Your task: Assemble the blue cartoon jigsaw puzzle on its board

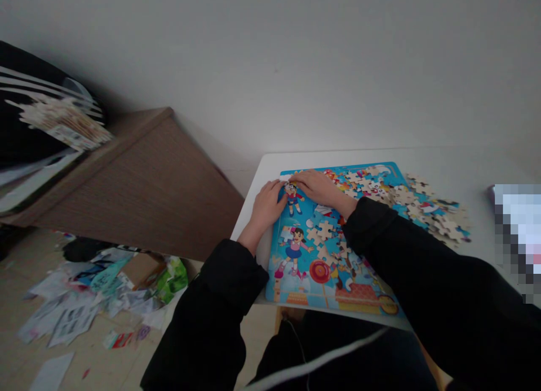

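Blue jigsaw puzzle (306, 217), hands (267, 202) half-curled near its far-left corner, any grip unclear

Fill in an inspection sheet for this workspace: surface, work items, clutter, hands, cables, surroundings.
Surface: white table, against a pale wall.
Work items: blue picture puzzle, partly assembled; loose pieces lie on it and spill onto the table at right.
Clutter: papers and a green bag on the floor at left; a pixelated object at far right, unidentifiable.
Hands: left hand and right hand at the puzzle's upper-left corner; whether their fingers grip a piece cannot be told.
Cables: white cable below the table's near edge.
Surroundings: brown cabinet left of the table.
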